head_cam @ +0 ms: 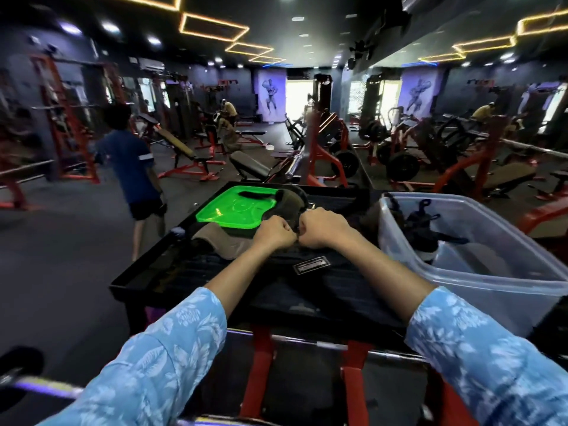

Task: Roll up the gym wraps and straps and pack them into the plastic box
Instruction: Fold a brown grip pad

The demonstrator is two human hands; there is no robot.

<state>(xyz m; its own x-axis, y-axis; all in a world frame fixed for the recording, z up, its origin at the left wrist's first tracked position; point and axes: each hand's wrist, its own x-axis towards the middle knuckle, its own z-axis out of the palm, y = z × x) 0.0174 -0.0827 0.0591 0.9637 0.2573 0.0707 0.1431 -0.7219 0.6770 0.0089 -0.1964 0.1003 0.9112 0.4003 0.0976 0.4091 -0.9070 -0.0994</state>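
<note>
A person in a blue shirt point(129, 167) and dark shorts stands on the gym floor at left, near red-framed benches point(187, 155) and racks point(61, 118). Farther back, a figure in yellow point(229, 109) sits among the machines — a bodybuilder poster point(271, 93) beyond. Mirrors point(461, 103) line the right wall.

Both forearms are extended forward and converged, left hand point(274, 232) and right hand point(322, 227) are held knuckle to knuckle, fingers point(302, 224) curled tight in fists.
</note>
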